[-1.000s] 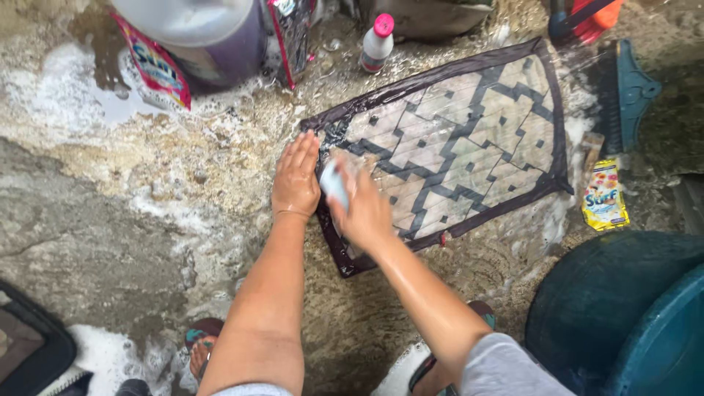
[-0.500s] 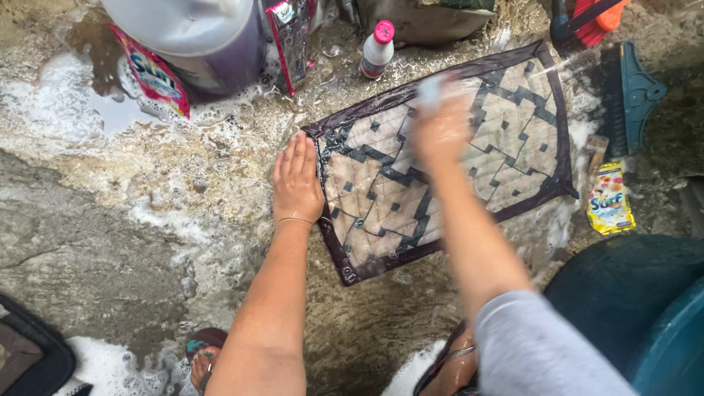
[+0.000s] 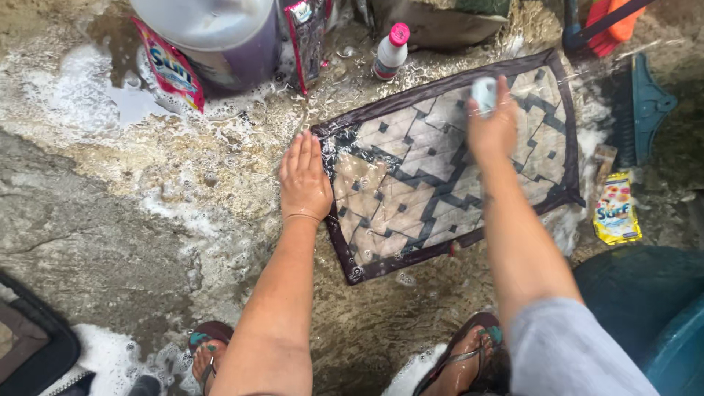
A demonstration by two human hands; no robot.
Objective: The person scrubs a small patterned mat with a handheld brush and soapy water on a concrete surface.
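Both hands are down on the wet mat (image 3: pixel 440 165); I see my left hand (image 3: pixel 303 180) pressed flat, fingers together and extended, gripping nothing, on the mat's near-left edge; my right hand (image 3: pixel 490 125) is farther out toward the far-right corner, fingers curled around a small pale scrubbing piece (image 3: pixel 483 94) — I cannot tell what kind. Beneath them the mat is rectangular, beige with a dark diamond lattice and a dark brown border, glistening, lying slightly askew on soapy concrete (image 3: pixel 147 191); both forearms stretch straight forward; beyond the left hand stands a white bottle with a pink cap (image 3: pixel 389 50).
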